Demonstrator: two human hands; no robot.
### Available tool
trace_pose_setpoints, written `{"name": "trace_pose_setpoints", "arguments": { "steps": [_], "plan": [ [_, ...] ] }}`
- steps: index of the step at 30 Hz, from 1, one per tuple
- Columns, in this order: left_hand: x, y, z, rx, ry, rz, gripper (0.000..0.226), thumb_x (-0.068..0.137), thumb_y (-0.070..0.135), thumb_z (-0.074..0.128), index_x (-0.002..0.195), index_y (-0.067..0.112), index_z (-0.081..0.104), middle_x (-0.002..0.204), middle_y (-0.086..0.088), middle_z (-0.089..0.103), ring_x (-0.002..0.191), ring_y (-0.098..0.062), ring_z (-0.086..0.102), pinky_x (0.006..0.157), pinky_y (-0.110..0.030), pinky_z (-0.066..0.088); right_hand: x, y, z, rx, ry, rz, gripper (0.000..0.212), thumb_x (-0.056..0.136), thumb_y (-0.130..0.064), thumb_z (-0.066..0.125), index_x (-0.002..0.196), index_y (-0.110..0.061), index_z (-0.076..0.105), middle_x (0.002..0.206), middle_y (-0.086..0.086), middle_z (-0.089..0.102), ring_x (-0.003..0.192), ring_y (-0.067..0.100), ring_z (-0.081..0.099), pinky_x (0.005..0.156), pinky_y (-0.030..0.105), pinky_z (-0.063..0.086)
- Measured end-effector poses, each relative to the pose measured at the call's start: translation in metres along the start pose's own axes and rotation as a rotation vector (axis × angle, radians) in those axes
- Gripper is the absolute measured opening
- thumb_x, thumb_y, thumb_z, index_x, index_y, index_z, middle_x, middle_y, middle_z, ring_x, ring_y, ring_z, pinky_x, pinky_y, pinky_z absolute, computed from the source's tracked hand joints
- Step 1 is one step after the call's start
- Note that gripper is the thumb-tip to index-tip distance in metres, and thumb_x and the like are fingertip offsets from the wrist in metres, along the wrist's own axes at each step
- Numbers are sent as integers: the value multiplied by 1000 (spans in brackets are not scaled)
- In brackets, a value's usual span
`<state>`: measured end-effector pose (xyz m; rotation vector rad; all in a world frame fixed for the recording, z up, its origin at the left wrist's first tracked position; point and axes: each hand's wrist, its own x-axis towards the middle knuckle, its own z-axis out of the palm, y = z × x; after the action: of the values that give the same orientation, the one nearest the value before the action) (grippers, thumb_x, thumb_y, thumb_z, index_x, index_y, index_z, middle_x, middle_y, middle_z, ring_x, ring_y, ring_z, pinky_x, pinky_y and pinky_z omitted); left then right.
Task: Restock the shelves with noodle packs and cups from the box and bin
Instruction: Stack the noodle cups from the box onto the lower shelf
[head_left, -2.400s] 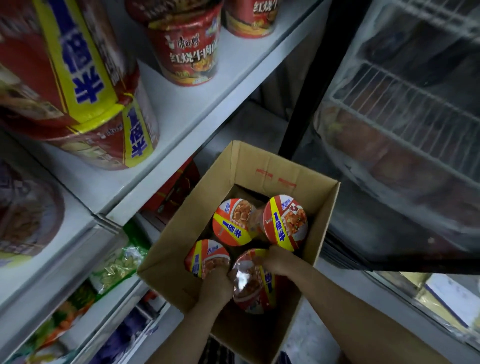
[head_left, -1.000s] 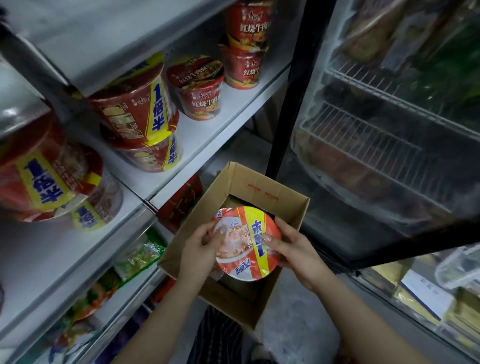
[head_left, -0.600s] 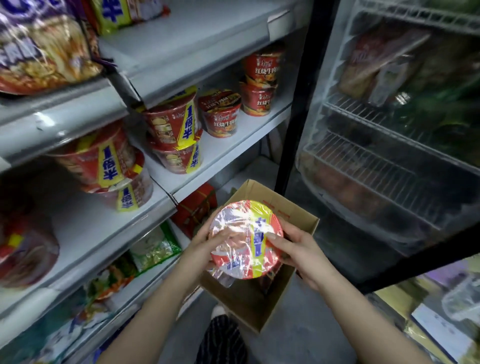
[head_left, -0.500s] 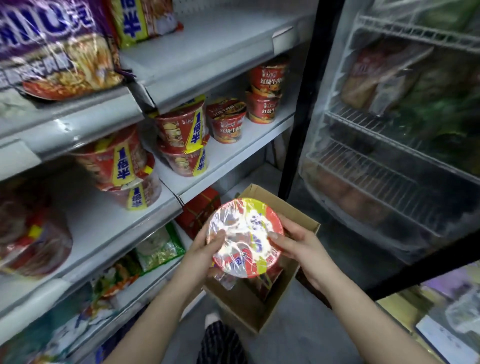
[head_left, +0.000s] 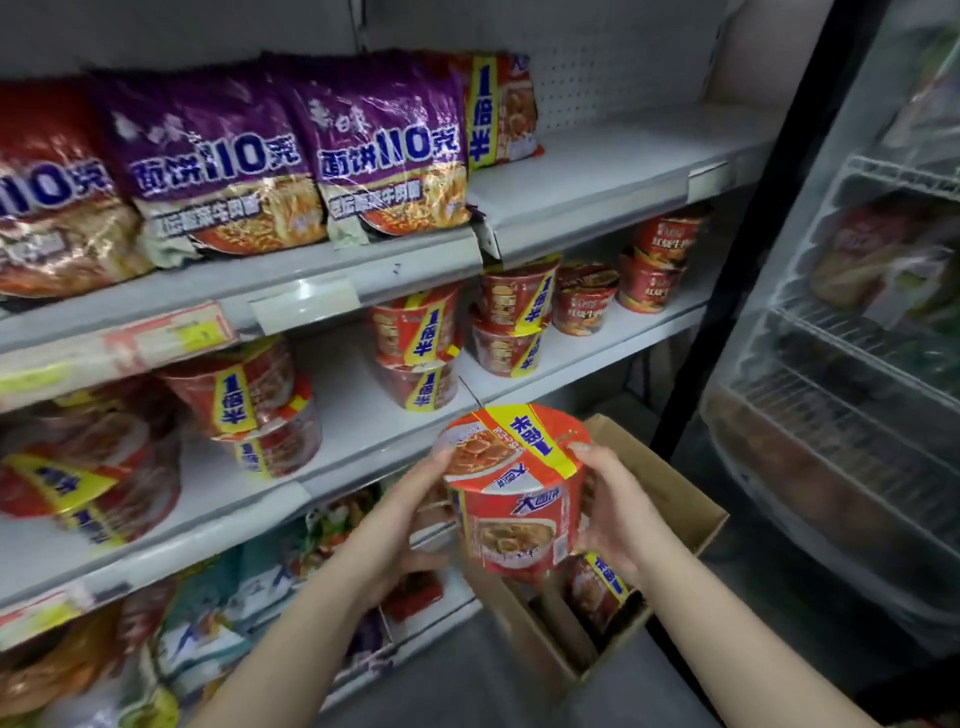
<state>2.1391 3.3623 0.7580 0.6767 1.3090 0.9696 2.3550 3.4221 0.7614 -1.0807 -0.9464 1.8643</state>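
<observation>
Red noodle cup (head_left: 514, 488) now higher, upright.

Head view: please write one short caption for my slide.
Both hands, left and right, hold a noodle cup above the box, beside stocked shelves.

The top shelf (head_left: 597, 171) carries purple noodle packs (head_left: 384, 150); the middle shelf (head_left: 363, 415) bears stacked red noodle cups (head_left: 415, 343); a cardboard box (head_left: 670, 499) stands on the floor (head_left: 457, 675).

1. Left hand (head_left: 402, 519) and right hand (head_left: 615, 512) grip a red noodle cup (head_left: 517, 493) from either side (upright, lid up).
2. Cardboard box (head_left: 670, 499) sits just below, beside the middle shelf (head_left: 363, 410) of stacked cups.
</observation>
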Motion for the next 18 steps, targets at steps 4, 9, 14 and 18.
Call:
{"name": "trace_pose_setpoints", "arguments": {
  "steps": [4, 9, 14, 18],
  "plan": [
    [-23, 12, -45, -71, -25, -89, 84, 58, 86, 65, 127, 38, 62, 131, 2, 64, 120, -27, 60, 94, -62, 46, 1, 10, 44, 77, -61, 161, 55, 72, -48, 63, 118, -19, 64, 119, 10, 69, 111, 32, 64, 79, 50, 54],
    [-75, 18, -119, -110, -165, -236, 100, 55, 84, 66, 136, 25, 56, 130, -12, 65, 111, -41, 65, 80, -60, 54, 2, 33, 108, -10, -330, 277, 61, 68, -58, 65, 117, -20, 70, 128, 15, 64, 121, 35, 59, 103, 60, 40],
    [-127, -3, -189, -207, 20, -166, 95, 56, 70, 77, 136, 23, 54, 131, -13, 63, 109, -44, 65, 76, -58, 56, -1, 74, 188, -188, -312, 225, 66, 74, -72, 62, 124, -30, 65, 128, 3, 65, 123, 26, 56, 90, 49, 52],
    [-160, -18, -232, -398, 254, -60, 92, 55, 64, 84, 132, 21, 56, 130, -15, 62, 106, -39, 68, 75, -57, 57, -11, 112, 247, -277, -206, 32, 70, 68, -75, 60, 126, -35, 63, 129, -8, 64, 115, 13, 62, 98, 42, 49]
  ]
}}
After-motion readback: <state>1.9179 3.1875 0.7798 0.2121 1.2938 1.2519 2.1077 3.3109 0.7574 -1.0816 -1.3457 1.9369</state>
